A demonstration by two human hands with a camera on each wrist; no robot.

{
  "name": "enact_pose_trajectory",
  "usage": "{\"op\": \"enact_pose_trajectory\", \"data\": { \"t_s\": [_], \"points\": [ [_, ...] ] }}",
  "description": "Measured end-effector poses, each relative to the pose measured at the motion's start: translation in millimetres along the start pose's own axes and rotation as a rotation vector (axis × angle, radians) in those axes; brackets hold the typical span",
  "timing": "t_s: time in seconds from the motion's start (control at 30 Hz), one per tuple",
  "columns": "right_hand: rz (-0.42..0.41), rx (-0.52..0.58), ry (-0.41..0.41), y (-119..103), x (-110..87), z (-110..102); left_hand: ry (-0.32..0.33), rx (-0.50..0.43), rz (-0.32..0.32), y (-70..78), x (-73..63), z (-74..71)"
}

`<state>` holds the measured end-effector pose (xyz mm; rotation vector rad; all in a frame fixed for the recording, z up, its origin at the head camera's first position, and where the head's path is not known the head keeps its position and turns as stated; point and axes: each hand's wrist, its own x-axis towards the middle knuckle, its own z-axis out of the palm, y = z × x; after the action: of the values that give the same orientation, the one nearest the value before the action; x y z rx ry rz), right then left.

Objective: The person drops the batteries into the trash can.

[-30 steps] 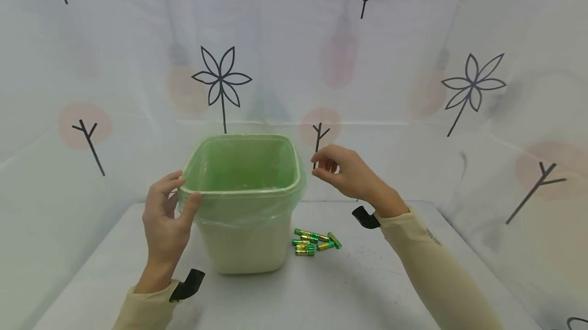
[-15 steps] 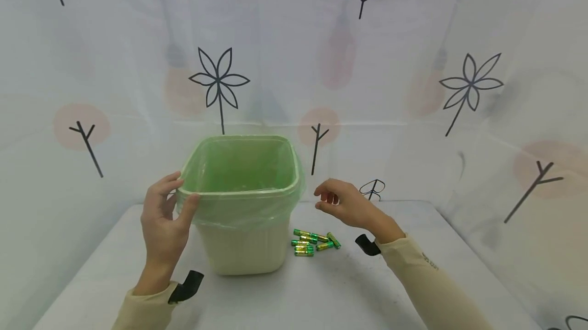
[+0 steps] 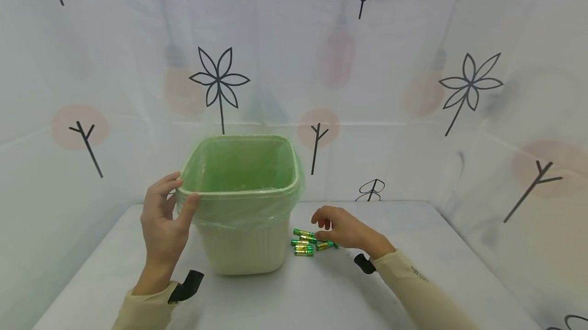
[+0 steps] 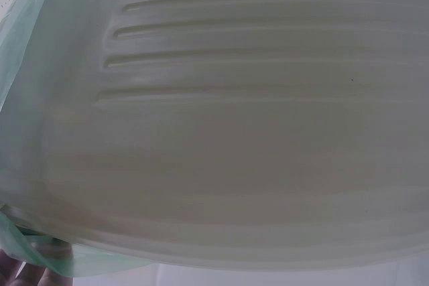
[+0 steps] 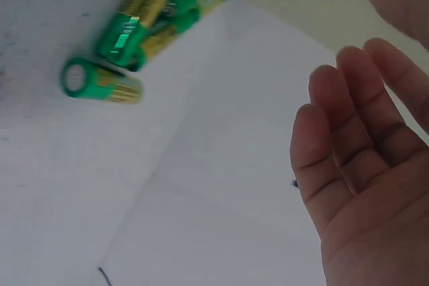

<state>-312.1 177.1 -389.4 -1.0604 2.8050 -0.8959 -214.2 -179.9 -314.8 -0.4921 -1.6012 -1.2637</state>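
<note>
A cream trash bin [image 3: 248,251], lined with a translucent green bag [image 3: 248,210] folded over its rim, stands upright. My left hand [image 3: 165,225] grips the bin's near left upper corner, thumb on the front and fingers on the left side over the bag. The left wrist view shows the bin's ribbed wall [image 4: 241,145] up close, with fingertips at the lower left. My right hand [image 3: 345,228] hovers over the right part of a small pile of green and gold batteries [image 3: 303,248], partly hiding it. In the right wrist view its fingers bend loosely, apart from the batteries [image 5: 107,84], holding nothing.
A white table [image 3: 349,289] carries the bin and batteries. Behind it hangs a pale curtain [image 3: 285,65] with plant drawings. The bin stands directly left of the battery pile.
My right hand has come down from beside the bin's rim to the battery pile. My left hand keeps its hold on the bin, which stays put.
</note>
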Motion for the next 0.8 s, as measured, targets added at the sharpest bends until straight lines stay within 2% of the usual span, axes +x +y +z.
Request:
{"op": "enact_pose_trajectory", "data": {
  "t_s": [0.17, 0.27, 0.47, 0.8],
  "points": [
    [0.021, -0.024, -0.062, 12.9, -1.3, 13.8, 0.010, 0.017, -0.010, -19.7, -2.9, -2.5],
    [0.036, -0.052, -0.076, 19.9, -1.9, 20.7, 0.008, 0.016, -0.010, -15.0, -2.7, -2.1],
    [0.084, -0.102, -0.096, 29.0, -1.3, 30.0, 0.002, 0.009, -0.001, 8.4, 0.5, 0.9],
    [0.066, -0.246, -0.099, 36.1, -3.7, 36.5, -0.003, 0.018, 0.009, 9.6, 0.6, 1.3]
  ]
}}
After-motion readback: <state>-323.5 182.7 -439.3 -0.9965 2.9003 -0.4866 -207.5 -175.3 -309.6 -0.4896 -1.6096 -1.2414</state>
